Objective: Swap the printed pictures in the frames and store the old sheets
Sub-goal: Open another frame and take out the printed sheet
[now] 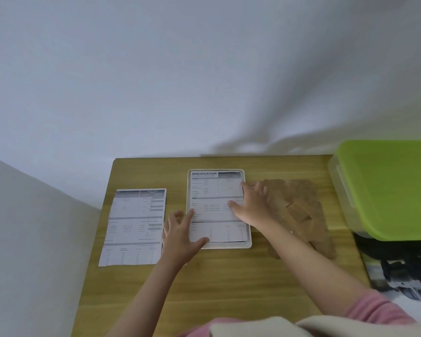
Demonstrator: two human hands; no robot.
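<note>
Rectangular paper sheet [216, 205], white rounded frame [249, 243]

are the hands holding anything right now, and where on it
Nothing is gripped. Both hands lie open on the specification sheet in the white frame: left hand at its lower left edge, right hand at its right side.

The green-lidded box [387, 188] is cut by the right edge. The right hand [252, 204] hides part of the brown backing board [299, 212]. Small text on the loose printed sheet [134, 227] is too blurred to read.
</note>
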